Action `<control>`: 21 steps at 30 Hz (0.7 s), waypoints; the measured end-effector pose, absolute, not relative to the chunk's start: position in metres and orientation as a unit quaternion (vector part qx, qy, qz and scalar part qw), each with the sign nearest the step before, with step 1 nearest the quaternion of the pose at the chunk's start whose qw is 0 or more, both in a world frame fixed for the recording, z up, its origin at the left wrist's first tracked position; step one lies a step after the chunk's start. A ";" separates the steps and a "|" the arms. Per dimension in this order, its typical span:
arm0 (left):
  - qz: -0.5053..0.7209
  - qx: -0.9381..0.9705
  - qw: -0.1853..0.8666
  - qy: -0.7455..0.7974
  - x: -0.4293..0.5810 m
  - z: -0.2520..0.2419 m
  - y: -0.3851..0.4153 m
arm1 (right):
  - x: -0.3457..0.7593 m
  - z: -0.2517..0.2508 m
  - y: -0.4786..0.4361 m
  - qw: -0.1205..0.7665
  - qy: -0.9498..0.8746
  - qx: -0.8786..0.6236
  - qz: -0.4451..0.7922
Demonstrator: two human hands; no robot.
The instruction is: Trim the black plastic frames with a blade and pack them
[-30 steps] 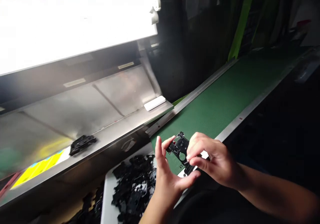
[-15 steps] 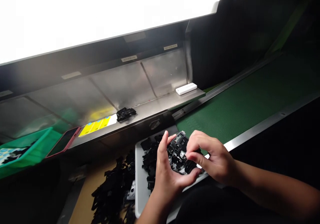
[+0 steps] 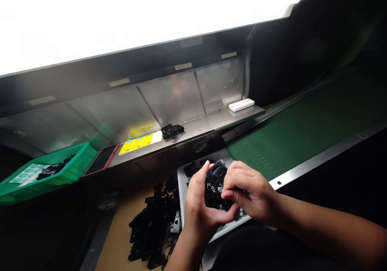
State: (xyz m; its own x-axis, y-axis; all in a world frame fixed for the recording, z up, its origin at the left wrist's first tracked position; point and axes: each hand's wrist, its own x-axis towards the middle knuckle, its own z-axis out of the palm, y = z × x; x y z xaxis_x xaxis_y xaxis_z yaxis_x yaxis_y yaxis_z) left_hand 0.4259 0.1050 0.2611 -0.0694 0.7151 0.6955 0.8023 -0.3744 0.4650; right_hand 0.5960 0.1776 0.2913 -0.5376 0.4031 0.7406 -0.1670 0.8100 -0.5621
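A black moulded plastic part (image 3: 218, 171) with a curved ridge and a squarish frame is held up over the pale tray. My left hand (image 3: 198, 206) spans it, fingers on the far side and thumb on the near side. Against the part's right side, my right hand (image 3: 252, 190) is closed, its thumb and forefinger pinched together. What sits in that pinch is hidden behind the fingers. Beneath both hands, the light grey tray (image 3: 182, 190) contains many similar black parts, some with silvery pieces.
Loose black parts (image 3: 151, 226) are heaped on brown cardboard (image 3: 113, 238) left of the tray. A metal shelf (image 3: 199, 128) bears a black part (image 3: 172, 131), yellow label sheet (image 3: 137, 143), phone (image 3: 101, 159) and white device (image 3: 242, 105). A green bin (image 3: 81, 162) stands left; a green conveyor belt (image 3: 302, 138) runs right.
The view has swung left, so the shelf and tray appear farther right. Both hands keep nearly the same pose around the black part, with the right fingers slightly nearer the left hand.
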 end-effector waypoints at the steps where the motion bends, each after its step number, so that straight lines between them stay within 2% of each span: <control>1: -0.469 -0.683 0.057 -0.557 0.420 0.260 0.103 | 0.590 0.289 0.175 0.471 -0.827 -0.075 0.296; 6: -0.436 -0.694 0.044 -0.571 0.391 0.254 0.090 | 0.563 0.276 0.163 0.452 -0.839 -0.077 0.293; 9: -0.431 -0.689 0.030 -0.582 0.376 0.249 0.082 | 0.547 0.270 0.159 0.455 -0.821 -0.087 0.334; 13: -0.426 -0.673 -0.002 -0.605 0.356 0.242 0.072 | 0.530 0.260 0.157 0.513 -0.730 -0.103 0.439; 17: -0.413 -0.649 -0.029 -0.639 0.329 0.228 0.065 | 0.523 0.243 0.159 0.584 -0.647 -0.129 0.472; 21: -0.378 -0.619 -0.040 -0.687 0.284 0.190 0.071 | 0.539 0.223 0.161 0.559 -0.644 -0.195 0.485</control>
